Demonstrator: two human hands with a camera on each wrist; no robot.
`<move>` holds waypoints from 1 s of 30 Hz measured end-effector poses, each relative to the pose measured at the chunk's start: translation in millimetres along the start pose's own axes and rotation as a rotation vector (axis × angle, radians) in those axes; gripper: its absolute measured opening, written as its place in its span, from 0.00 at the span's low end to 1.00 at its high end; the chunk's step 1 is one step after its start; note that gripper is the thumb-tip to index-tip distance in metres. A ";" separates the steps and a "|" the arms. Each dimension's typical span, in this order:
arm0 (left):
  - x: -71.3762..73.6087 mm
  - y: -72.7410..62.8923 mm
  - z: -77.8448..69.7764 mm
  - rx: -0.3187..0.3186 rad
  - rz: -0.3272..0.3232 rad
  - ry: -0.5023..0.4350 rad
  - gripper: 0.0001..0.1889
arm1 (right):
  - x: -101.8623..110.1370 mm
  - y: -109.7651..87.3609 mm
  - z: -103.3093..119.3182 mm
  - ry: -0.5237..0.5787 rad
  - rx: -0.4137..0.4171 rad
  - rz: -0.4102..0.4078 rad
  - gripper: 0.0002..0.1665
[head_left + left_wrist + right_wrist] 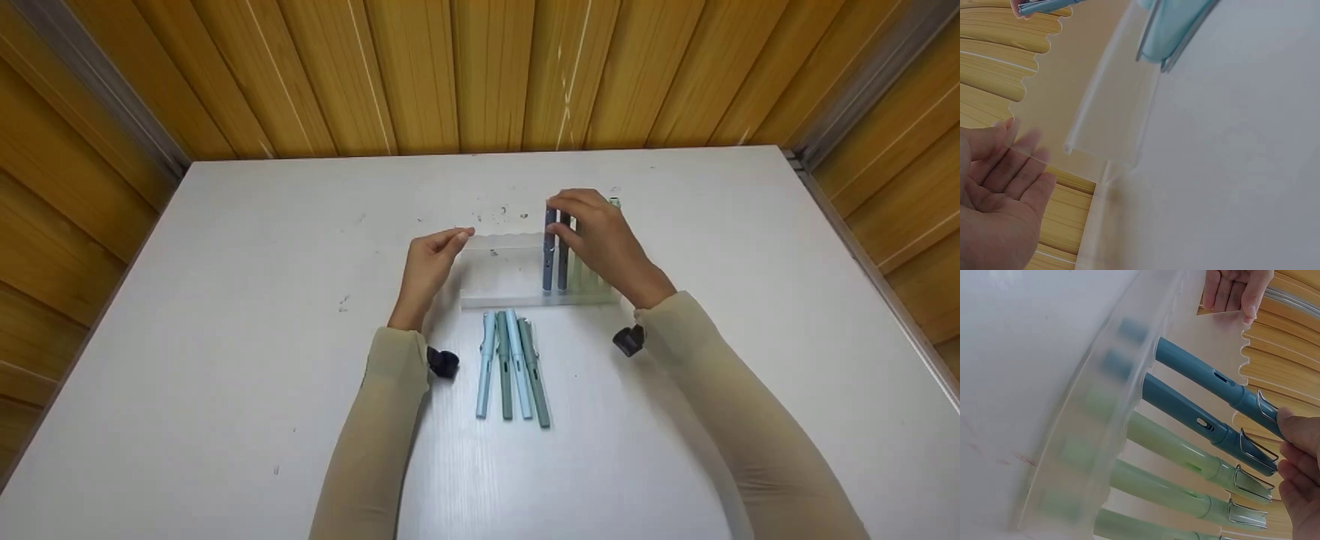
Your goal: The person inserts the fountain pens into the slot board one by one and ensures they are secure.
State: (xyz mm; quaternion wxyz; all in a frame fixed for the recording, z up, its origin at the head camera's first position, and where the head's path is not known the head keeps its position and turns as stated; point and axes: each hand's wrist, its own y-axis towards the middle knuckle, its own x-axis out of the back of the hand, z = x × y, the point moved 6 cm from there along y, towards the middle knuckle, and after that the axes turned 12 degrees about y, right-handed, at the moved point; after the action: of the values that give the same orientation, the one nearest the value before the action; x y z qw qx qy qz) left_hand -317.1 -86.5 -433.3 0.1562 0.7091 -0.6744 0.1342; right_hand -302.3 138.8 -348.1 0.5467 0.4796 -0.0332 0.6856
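Dark blue pen (549, 259), leftmost of the filled row, stands in the plastic rack (499, 301); long axis near upright, clip end up, barrel end down behind the front ledge. Right hand (604, 236) pinches its cap end, fingers nearly closed around it. Left hand (429, 264) grips the rack's upper left corner, thumb against fingers, thin panel between.

Rack translucent, back edge scalloped. Pens smooth, cylindrical, wire-clipped, each with a barrel window. Second dark blue pen (1185, 408) just beside, then light green pens (1174, 444).

On the desk (247, 360), two light blue pens (486, 367) alternate with two grey-green pens (505, 367), clip ends away from the person.

Barrel ends blur behind the ledge; right hand masks green caps from the head view; lowest green pen cut off in the right wrist view.
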 end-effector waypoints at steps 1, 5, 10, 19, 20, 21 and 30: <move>-0.1 0.0 -0.1 0.001 0.000 0.002 0.14 | 0.0 0.4 -0.8 0.000 -0.001 -0.001 0.21; 0.0 0.2 -0.2 0.002 -0.001 0.000 0.14 | -0.8 2.5 -4.3 0.000 -0.019 0.003 0.21; 0.6 1.0 0.0 -0.007 -0.003 -0.008 0.14 | -2.6 5.2 -8.5 -0.003 -0.054 0.021 0.21; 1.7 1.0 -2.4 -0.032 -0.009 -0.015 0.14 | -4.0 8.2 -12.3 -0.018 -0.093 0.047 0.21; 1.5 1.0 -2.4 -0.029 -0.009 -0.015 0.14 | -4.3 8.5 -12.7 -0.017 -0.097 0.049 0.21; 1.4 0.9 -2.3 -0.025 -0.007 -0.014 0.14 | -4.7 8.6 -13.1 -0.018 -0.101 0.052 0.21; -0.3 1.1 0.7 0.003 0.007 0.002 0.14 | -7.0 7.4 -13.9 -0.019 -0.113 0.048 0.23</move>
State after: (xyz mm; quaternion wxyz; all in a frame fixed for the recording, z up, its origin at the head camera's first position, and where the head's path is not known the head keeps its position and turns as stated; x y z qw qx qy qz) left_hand -318.2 -86.6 -434.1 0.1552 0.7069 -0.6765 0.1364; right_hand -317.2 138.8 -356.9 0.5560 0.4536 -0.0886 0.6908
